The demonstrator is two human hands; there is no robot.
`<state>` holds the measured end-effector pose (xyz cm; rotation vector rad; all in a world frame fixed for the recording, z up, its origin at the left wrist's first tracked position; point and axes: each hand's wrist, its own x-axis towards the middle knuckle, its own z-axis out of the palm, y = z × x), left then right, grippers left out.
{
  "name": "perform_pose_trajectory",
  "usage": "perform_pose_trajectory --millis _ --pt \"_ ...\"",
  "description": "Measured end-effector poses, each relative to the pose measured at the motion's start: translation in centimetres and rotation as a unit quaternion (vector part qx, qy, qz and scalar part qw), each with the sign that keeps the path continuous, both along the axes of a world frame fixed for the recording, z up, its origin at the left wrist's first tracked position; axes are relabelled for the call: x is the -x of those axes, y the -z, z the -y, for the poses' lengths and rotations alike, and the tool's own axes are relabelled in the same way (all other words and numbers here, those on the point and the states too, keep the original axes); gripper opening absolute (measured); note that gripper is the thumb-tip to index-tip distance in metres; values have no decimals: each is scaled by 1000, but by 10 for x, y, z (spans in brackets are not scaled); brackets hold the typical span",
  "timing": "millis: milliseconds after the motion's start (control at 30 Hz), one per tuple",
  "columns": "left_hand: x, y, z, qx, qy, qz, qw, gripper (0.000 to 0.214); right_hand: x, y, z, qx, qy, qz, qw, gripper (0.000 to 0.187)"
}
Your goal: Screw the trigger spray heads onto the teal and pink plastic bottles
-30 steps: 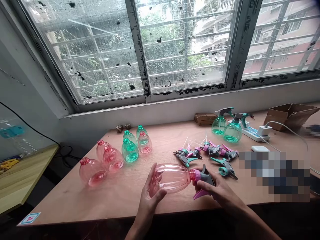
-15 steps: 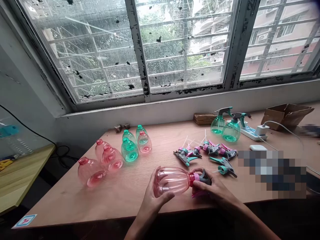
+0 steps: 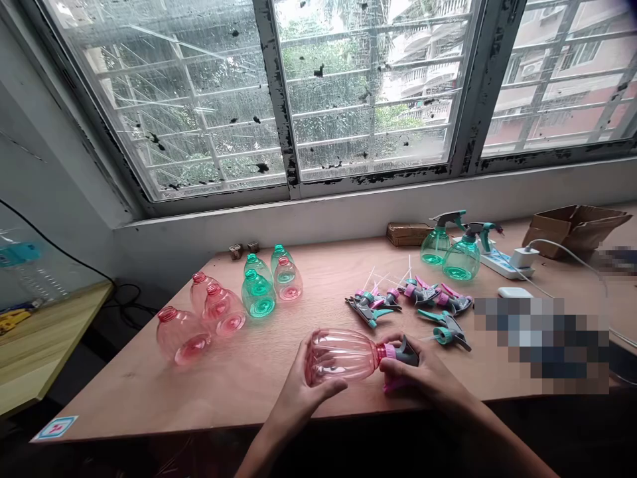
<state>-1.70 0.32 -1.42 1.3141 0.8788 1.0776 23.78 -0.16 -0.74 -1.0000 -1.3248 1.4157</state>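
Clasping the pink bottle (image 3: 343, 355) over the bench (image 3: 149, 398), left grip (image 3: 306, 392) clamped its base, right grip (image 3: 425, 372) the sprayer (image 3: 409, 354) at its neck! Right of it, two green bottles (image 3: 462, 261) wore sprayers; left of it, seven bottles (image 3: 184, 332) stood bare; beyond it lay loose sprayers (image 3: 448, 328).
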Motion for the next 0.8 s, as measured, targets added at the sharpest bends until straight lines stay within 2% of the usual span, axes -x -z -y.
perform_pose_trajectory --millis 167,267,333,467,633,800 --pt "1 0 2 -57 16 -48 997 104 0 -3 1 11 0 -35 999 37" --pt "0 0 4 -82 7 -44 996 117 -1 -3 2 3 2 -12 1000 37" --pt "-1 -2 5 -64 8 -35 997 118 -1 -1 2 -9 2 7 1000 37" --pt "-3 -8 6 -35 15 -35 999 104 -2 3 0 -18 1 5 1000 35" --pt "-3 -5 6 -89 21 -70 993 107 -2 1 -1 13 -2 -33 999 39" --pt "-4 -5 8 -51 13 -48 997 117 -2 0 0 1 -6 -14 1000 37"
